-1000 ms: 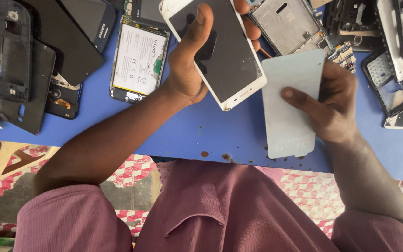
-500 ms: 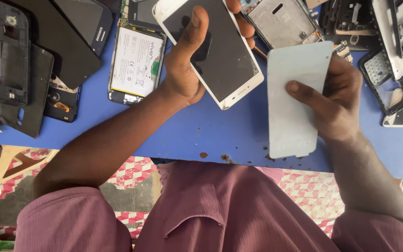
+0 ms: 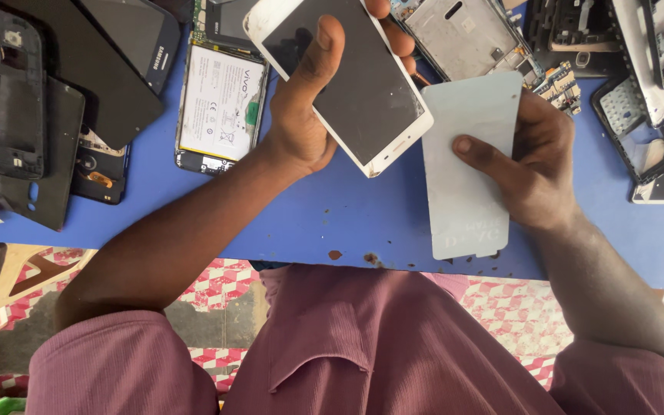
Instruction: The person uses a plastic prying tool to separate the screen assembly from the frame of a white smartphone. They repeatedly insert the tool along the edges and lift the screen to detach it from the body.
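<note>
Left hand (image 3: 301, 115): wrapped round a white phone (image 3: 347, 84), thumb flat across the dark glass, fingertips peeking out past the far edge. Firmly clamped.
Phone: slim slab, white rim, rounded corners, glossy black screen with a bit of glare. It's tilted and held just above the desk (image 3: 286, 223), over its middle toward the far edge.
Right hand (image 3: 532, 165): pinching a pale sheet (image 3: 466, 161), thumb on the front, fingers curled behind it.
Sheet: thin, flat, matte grey-white, phone-shaped with rounded corners and a small notch at the top. Its lower end hangs near the desk's near edge. Top left corner sits just beside the phone's lower corner; can't tell if they actually touch.
Hands: apart, each busy with its own piece.
Desk: smooth blue top, a few small chips along the near edge.
Left side: black plastic back covers (image 3: 17, 107) and a dark-screened phone (image 3: 128, 34), stacked over each other.
Far edge, centre: an opened handset showing a white battery (image 3: 220, 96).
Far right: a bare metal frame (image 3: 463, 34) with cutouts, plus a white frame (image 3: 659, 54) and other gutted shells up to the right corner.
Person: maroon shirt (image 3: 363, 346), soft woven fabric, right up against the near edge.
</note>
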